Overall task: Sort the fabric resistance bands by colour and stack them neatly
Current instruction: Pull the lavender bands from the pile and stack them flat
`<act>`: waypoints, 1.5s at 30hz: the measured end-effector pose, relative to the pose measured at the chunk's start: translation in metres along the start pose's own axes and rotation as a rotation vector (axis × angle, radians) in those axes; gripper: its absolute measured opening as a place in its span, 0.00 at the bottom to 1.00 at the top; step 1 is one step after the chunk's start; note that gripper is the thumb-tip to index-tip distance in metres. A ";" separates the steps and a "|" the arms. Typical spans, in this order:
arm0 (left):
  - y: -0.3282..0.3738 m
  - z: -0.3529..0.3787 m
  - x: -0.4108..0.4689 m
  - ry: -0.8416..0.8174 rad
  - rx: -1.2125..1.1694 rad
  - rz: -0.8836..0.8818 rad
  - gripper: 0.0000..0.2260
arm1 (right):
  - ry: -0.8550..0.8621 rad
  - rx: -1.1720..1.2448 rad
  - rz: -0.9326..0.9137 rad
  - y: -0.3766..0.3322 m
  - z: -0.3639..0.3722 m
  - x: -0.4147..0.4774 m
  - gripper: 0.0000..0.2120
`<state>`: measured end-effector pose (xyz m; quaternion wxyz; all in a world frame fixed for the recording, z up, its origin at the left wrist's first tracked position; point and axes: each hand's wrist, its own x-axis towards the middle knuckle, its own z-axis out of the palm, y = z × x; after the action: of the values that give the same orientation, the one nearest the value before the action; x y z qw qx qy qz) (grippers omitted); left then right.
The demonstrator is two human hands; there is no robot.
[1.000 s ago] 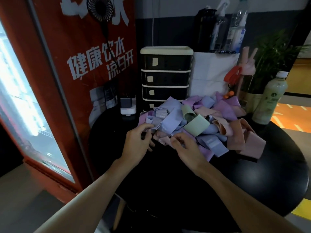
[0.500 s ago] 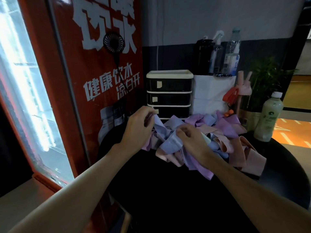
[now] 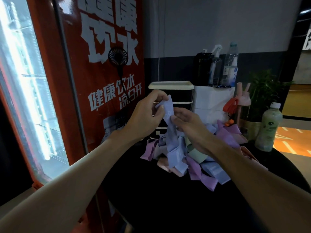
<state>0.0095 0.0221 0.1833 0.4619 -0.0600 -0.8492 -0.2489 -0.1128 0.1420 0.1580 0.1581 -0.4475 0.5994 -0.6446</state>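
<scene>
Fingers (image 3: 159, 109) of the left hand (image 3: 144, 115) pinch the top end of a blue band (image 3: 170, 130), and the right hand (image 3: 186, 122) nips it just below, thumb on the cloth. Held high like this, the band hangs straight, its lower part resting on the heap of bands (image 3: 225, 137) on the black tabletop (image 3: 168, 207), probably to tease it free of the purple, pink and green ones around it. No sorted stack shows yet.
</scene>
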 end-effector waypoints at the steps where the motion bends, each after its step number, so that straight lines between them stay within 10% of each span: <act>1: 0.002 0.000 0.001 0.011 -0.021 -0.008 0.09 | 0.018 -0.012 -0.011 -0.002 0.001 0.000 0.09; 9: -0.001 -0.004 0.015 0.146 -0.136 -0.188 0.04 | 0.166 -0.061 -0.088 -0.015 0.003 0.003 0.07; 35: -0.039 -0.030 -0.041 0.484 -0.118 -0.572 0.06 | -0.391 0.395 0.514 0.059 0.001 -0.095 0.09; 39: -0.047 -0.027 -0.095 0.517 -0.129 -0.710 0.06 | -0.453 0.183 0.532 0.067 -0.033 -0.127 0.18; 45: -0.034 -0.007 -0.174 0.228 -0.087 -0.747 0.08 | -0.157 -0.430 0.227 0.067 -0.075 -0.166 0.05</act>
<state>0.1021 0.0116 0.0326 0.4279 0.2619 -0.7444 -0.4407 -0.1014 0.2969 0.0413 0.1766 -0.4495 0.7548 -0.4438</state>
